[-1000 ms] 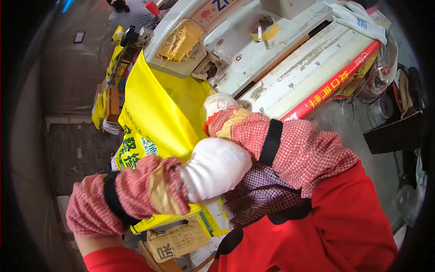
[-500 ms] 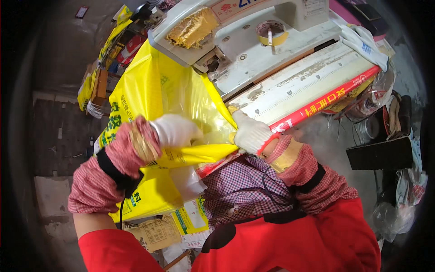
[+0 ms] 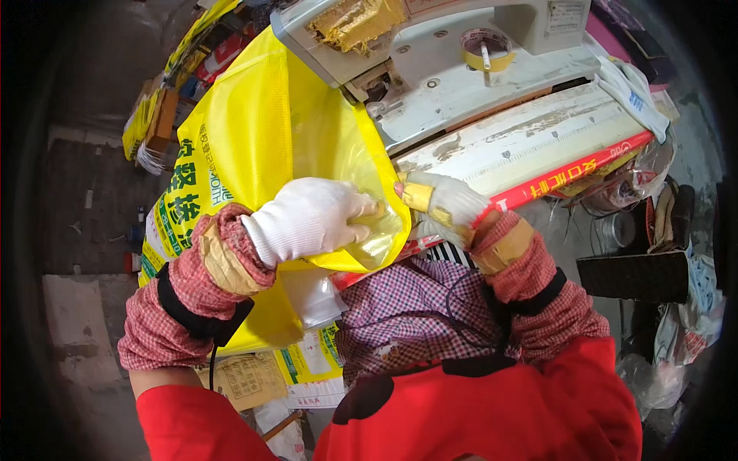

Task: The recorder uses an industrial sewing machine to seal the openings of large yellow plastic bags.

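Note:
A large yellow woven sack (image 3: 246, 146) with green print leans against the white sewing machine (image 3: 446, 69). My left hand (image 3: 307, 219), in a white glove, grips the sack's folded top edge. My right hand (image 3: 442, 203), also gloved, pinches the same edge at its right end, against the machine's worn white table (image 3: 530, 146). Both hands hold the sack mouth flat between them. A clear inner liner (image 3: 315, 296) hangs below the fold.
A roll of tape (image 3: 483, 42) sits on the machine. Yellow thread is bundled on top of the machine's head (image 3: 354, 19). More yellow sacks (image 3: 157, 107) lie at the far left. Paper labels (image 3: 246, 376) lie below. Clutter and plastic bags (image 3: 653, 230) fill the right side.
The sack has come up toward the machine. My left hand moved right along the top edge and my right hand shifted to its right end.

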Demonstrator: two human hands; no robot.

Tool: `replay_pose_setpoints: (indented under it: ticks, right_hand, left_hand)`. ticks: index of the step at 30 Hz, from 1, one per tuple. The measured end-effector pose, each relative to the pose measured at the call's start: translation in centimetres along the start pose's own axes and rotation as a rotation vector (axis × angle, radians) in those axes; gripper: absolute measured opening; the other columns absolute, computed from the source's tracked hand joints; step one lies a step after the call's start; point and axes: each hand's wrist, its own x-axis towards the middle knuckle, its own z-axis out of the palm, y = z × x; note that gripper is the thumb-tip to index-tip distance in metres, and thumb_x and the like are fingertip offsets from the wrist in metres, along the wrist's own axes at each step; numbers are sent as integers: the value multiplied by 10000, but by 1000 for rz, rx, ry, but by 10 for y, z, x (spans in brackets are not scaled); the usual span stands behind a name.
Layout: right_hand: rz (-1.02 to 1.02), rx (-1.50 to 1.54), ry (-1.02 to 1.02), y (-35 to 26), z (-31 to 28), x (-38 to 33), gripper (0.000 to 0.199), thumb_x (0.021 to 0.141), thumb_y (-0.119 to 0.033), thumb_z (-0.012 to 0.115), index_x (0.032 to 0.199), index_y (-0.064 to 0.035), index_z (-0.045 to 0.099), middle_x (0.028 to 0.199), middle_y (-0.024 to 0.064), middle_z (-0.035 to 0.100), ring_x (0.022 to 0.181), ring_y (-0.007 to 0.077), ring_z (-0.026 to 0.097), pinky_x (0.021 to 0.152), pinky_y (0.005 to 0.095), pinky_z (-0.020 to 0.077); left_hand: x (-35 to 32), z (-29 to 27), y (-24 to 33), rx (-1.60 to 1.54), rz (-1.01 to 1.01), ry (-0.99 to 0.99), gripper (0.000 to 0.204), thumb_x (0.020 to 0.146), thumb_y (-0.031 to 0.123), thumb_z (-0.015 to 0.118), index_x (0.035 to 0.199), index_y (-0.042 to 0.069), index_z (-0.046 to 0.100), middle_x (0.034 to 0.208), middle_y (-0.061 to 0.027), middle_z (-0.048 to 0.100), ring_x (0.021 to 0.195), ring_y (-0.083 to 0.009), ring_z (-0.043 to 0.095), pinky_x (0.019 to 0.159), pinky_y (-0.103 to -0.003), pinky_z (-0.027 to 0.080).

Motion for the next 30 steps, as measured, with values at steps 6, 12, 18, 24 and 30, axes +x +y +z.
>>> replay_pose_setpoints:
  ticks: [6, 12, 18, 24, 30]
  right_hand:
    - [122, 3, -22, 8, -2, 24, 375, 936, -283, 583, 1166, 11, 543, 1019, 120, 652, 850, 210, 653, 760, 332, 553]
    - [-41, -982, -104, 12, -16, 33, 312, 910, -250, 560, 1105, -8, 593, 897, 120, 670, 725, 226, 659, 597, 335, 552]
    - [-193, -1474, -48, -12, -22, 41, 210, 777, -206, 604, 906, -60, 683, 836, 183, 670, 748, 345, 658, 678, 394, 523]
    - [-70, -1581, 37, -35, -8, 81, 206, 828, -209, 572, 871, -38, 678, 750, 159, 652, 684, 310, 641, 627, 384, 519]
    - [79, -434, 5, -33, -1, 71, 291, 918, -285, 482, 906, -41, 639, 581, 83, 529, 453, 207, 483, 471, 356, 413]
  left_hand:
    - [2, 10, 3, 46, 38, -22, 346, 890, 307, 525, 1188, 154, 612, 1025, -131, 630, 914, -331, 616, 793, -407, 496]
    - [0, -14, 18, -74, 128, -21, 332, 888, 380, 536, 1051, 118, 658, 877, -161, 645, 822, -367, 623, 728, -437, 498]
    - [-9, -49, 34, 12, 220, -96, 422, 802, 470, 624, 716, 58, 661, 679, -188, 605, 655, -383, 601, 589, -453, 476]
    - [39, -39, 40, 345, 54, -19, 125, 724, 173, 664, 801, 81, 698, 772, -131, 679, 729, -328, 667, 659, -408, 539]
    - [66, -23, -10, 404, -38, 91, 129, 735, 162, 655, 819, 76, 703, 779, -136, 676, 749, -328, 664, 644, -404, 523]
